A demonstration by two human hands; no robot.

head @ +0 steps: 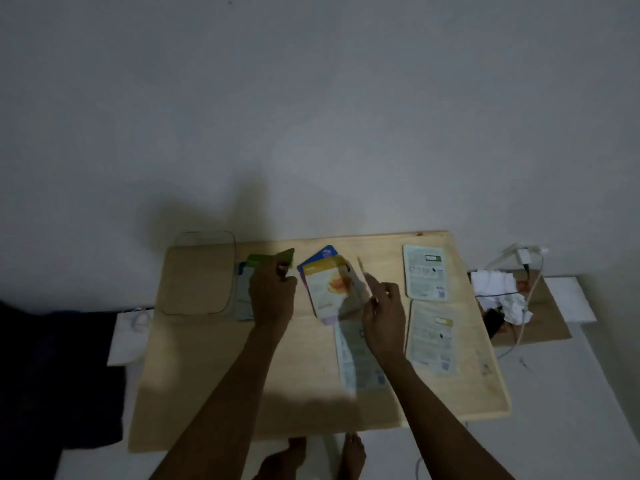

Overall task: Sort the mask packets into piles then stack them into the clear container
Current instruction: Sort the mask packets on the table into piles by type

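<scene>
My left hand (272,294) is closed on a green mask packet (273,259), held above a small pile (244,303) just right of the clear container (199,273). My right hand (382,308) pinches a thin packet (362,271) seen edge-on, over a pale packet (358,355) lying on the wooden table (277,375). Between my hands sits a fanned pile with a yellow-topped packet (327,285) over a blue one (323,252). Two pale packets lie face-down at the right, one far (425,271), one near (431,337).
The clear container appears to hold nothing and sits at the table's back left. Right of the table are crumpled white paper (509,292), cables and a plug (523,256) on brown card. A dark cloth (52,375) lies at the left. Bare feet (322,455) show below the table's front edge.
</scene>
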